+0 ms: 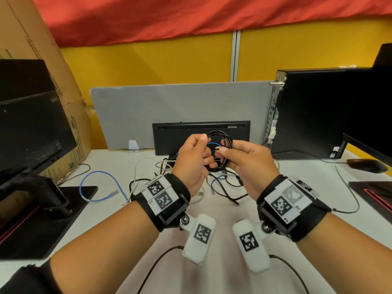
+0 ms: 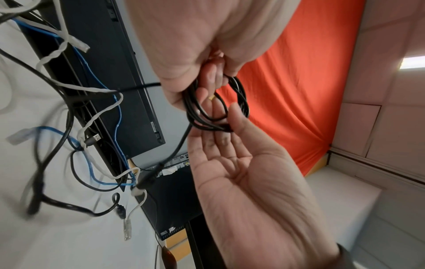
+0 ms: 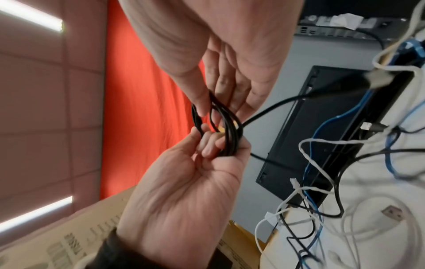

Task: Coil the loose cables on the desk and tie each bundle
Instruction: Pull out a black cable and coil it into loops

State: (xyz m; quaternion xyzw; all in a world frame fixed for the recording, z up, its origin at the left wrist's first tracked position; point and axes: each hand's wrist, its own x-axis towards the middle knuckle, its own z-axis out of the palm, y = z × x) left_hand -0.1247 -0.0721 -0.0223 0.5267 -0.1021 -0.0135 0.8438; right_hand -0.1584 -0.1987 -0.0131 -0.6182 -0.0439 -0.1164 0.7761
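A black cable coil (image 1: 220, 134) hangs in the air above the desk, between both hands. My left hand (image 1: 195, 158) grips one side of it, fingers curled round the strands (image 3: 227, 142). My right hand (image 1: 244, 155) pinches the other side with its thumb (image 3: 202, 103) against fairly straight fingers. The left wrist view shows the coil (image 2: 241, 94) and a free black tail (image 2: 179, 145) running down from it toward the desk. A loose blue cable (image 1: 99, 172), white cables (image 1: 146, 160) and black cables (image 1: 224, 187) lie tangled on the white desk (image 1: 118, 230) below.
A black keyboard (image 1: 201, 128) leans upright against the grey divider (image 1: 169, 102) behind the hands. A monitor (image 1: 31, 128) and a cardboard box (image 1: 42, 49) stand at the left. At the right are a PC tower (image 1: 314, 111) and a mouse (image 1: 369, 165).
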